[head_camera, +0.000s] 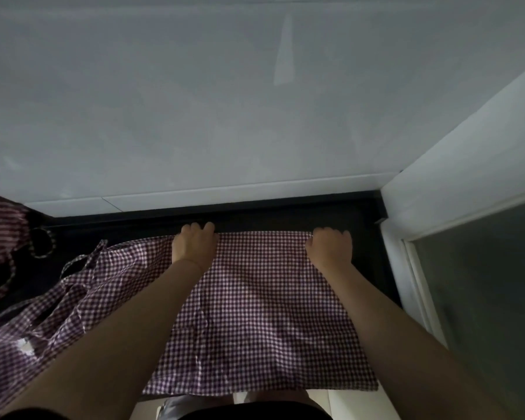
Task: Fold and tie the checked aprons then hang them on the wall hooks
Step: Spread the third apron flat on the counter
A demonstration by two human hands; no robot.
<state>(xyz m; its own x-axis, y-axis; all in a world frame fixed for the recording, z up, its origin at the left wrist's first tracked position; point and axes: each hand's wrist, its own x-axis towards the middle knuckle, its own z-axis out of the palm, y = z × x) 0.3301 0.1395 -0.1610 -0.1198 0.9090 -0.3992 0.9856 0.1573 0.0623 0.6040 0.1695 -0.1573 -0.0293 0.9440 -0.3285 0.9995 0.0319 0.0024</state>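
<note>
A purple-and-white checked apron lies spread flat on a dark counter. Its near edge hangs over the front of the counter. My left hand grips the apron's far edge near the middle, fingers curled over the cloth. At the far right corner my right hand grips the same edge in the same way. The apron's bib and straps lie crumpled to the left. A second checked apron sits bunched at the far left.
A white wall rises right behind the counter. On the right stands a white door frame with a dark panel. No wall hooks show in this view.
</note>
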